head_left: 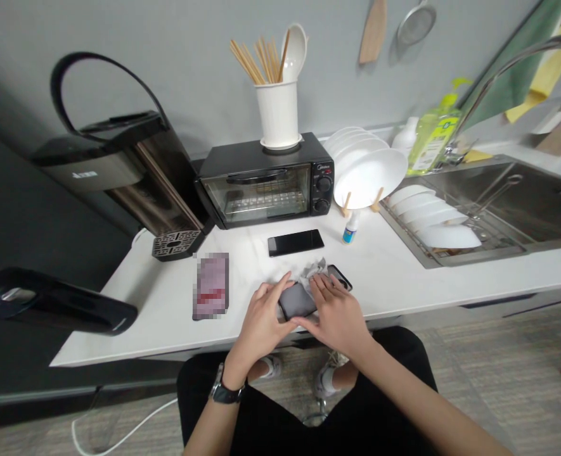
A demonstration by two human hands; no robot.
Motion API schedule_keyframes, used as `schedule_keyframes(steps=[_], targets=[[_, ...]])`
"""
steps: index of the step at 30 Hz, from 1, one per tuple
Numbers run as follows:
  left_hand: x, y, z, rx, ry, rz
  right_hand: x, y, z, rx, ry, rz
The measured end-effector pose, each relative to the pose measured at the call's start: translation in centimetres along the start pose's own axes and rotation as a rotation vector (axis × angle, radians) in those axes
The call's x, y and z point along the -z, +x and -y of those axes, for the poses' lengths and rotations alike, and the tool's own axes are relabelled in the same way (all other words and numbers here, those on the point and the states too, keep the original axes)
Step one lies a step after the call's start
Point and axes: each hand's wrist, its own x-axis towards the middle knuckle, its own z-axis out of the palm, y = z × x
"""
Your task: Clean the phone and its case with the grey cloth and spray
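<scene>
Near the counter's front edge, a dark grey phone-like object [296, 300] lies between my two hands. My left hand [263, 320] grips its left side, with the thumb along the near edge and fingers at the far corner. A crumpled whitish tissue [311, 271] is under the fingers of my right hand [335, 311], which press it at the object's right side. Partly behind my right hand rests a black-rimmed phone case [341, 277]. Farther back lies a black phone [296, 242], and a small white bottle with a blue label [350, 228] stands to its right.
A blurred pinkish phone-shaped item [212, 285] lies left on the counter [166, 316]. Behind stand a water dispenser [132, 171], a toaster oven [265, 183] and racked plates [370, 174]. At right is a sink [522, 209]; a dark appliance [56, 301] juts in at left.
</scene>
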Motion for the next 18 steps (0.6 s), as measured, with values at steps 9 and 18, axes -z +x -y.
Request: schedule_keyframes(steps=[9,18], targets=[[-0.1,-0.1,0.1,0.113,0.024,-0.011,1.0,-0.6,2.0,0.16,0.396,0.168],[-0.1,0.1,-0.4,0.043,0.043,0.007,3.8,-3.3,-5.9,0.09,0.122,0.061]])
